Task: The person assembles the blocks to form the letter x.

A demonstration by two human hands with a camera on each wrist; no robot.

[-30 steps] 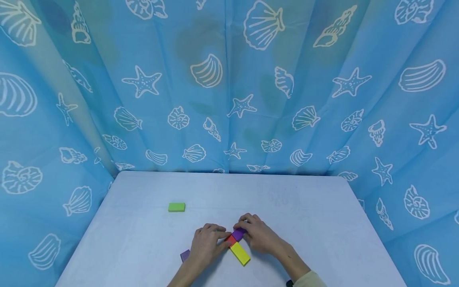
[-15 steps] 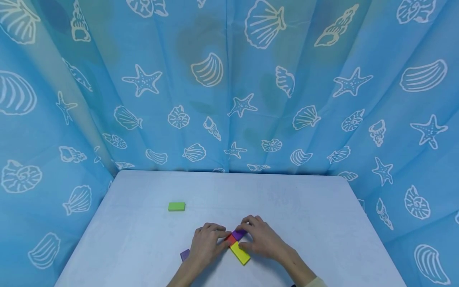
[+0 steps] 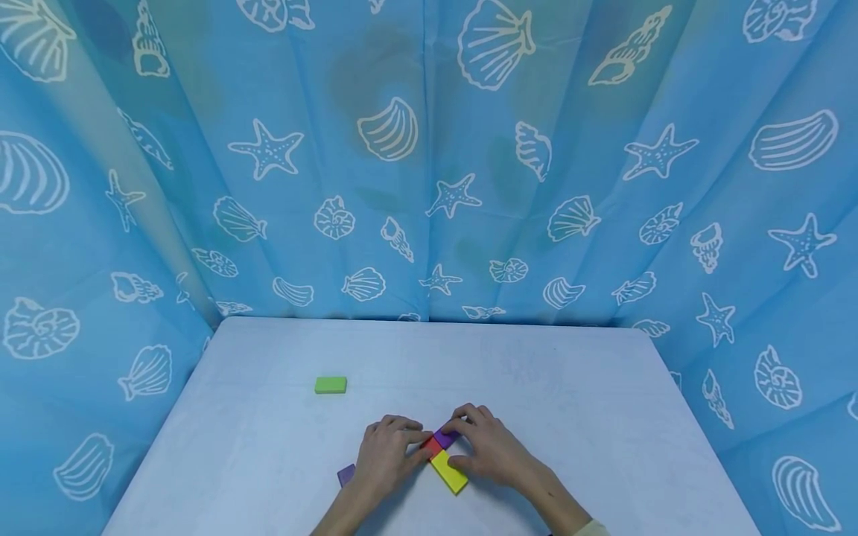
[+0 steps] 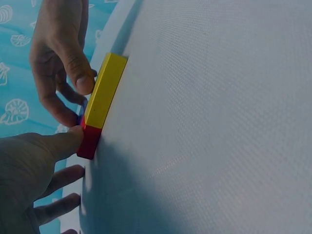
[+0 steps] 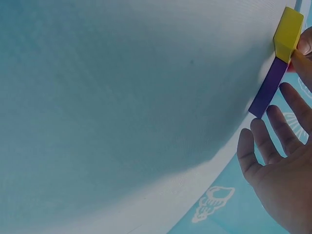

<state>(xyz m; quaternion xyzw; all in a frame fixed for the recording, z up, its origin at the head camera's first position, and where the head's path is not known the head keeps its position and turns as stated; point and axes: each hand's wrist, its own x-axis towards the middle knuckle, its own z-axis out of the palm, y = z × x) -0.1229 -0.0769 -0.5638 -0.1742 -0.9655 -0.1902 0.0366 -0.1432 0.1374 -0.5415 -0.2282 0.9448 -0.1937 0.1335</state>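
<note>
In the head view my left hand [image 3: 389, 454] pinches a red block [image 3: 432, 447] between thumb and forefinger. A purple block [image 3: 445, 438] touches the red one on its far right side, and a yellow block [image 3: 449, 472] adjoins it on the near right. My right hand [image 3: 492, 450] curls its fingers on the purple block while its thumb touches the yellow block. The left wrist view shows the yellow block [image 4: 106, 90] end to end with the red block [image 4: 89, 141]. In the right wrist view, fingertips rest along the purple block [image 5: 269, 88].
A green block [image 3: 331, 385] lies farther back on the left of the white table [image 3: 570, 394]. Another purple block [image 3: 345, 474] sits beside my left wrist, partly hidden. A blue shell-print curtain [image 3: 429, 186] surrounds the table's back and sides.
My right thumb has shifted from beside the purple block onto the yellow block, and the right hand has moved slightly nearer. The left hand still holds the red block in place.
</note>
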